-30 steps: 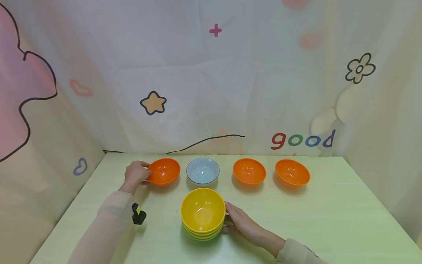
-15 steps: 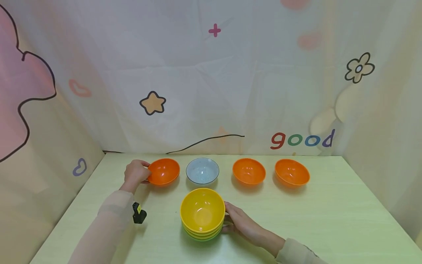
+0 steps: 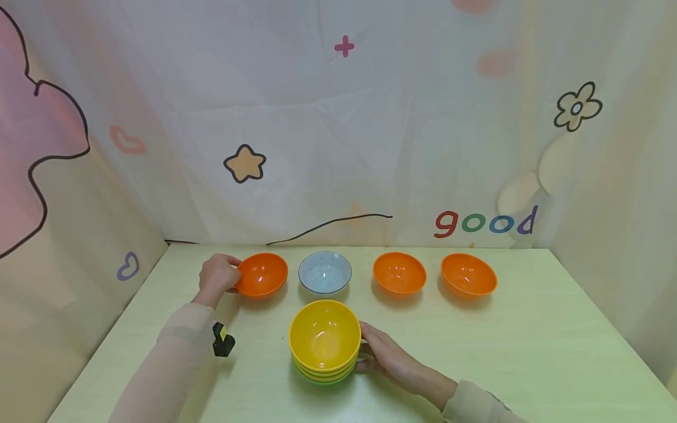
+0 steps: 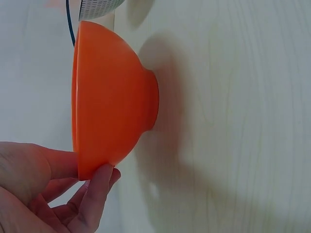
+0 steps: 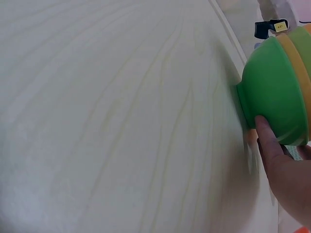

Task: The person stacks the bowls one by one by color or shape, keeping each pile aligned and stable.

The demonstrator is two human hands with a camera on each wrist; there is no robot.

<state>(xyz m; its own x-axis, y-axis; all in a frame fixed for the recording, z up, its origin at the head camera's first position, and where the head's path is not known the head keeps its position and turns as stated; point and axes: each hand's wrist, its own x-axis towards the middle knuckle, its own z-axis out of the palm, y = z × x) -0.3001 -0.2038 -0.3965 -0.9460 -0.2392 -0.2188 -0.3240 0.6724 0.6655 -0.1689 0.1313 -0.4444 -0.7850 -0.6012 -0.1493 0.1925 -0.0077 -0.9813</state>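
My left hand [image 3: 218,277] pinches the rim of the leftmost orange bowl [image 3: 263,275] between thumb and fingers. The left wrist view shows this orange bowl [image 4: 107,97] upright, its foot close over the table. In front of the row, nearer to me, is a stack of bowls [image 3: 325,338], yellow on top with a green one at the bottom. My right hand [image 3: 391,358] holds this stack at its right side. Seen from the right wrist, one finger lies along the lower green bowl [image 5: 272,92], and other fingertips are partly hidden behind it.
A pale blue bowl [image 3: 325,274] with a dark rim stands just right of the held orange one. Farther right are a second orange bowl [image 3: 399,274] and a third orange bowl [image 3: 468,276]. A printed curtain [image 3: 296,129] hangs behind the light table [image 3: 502,352].
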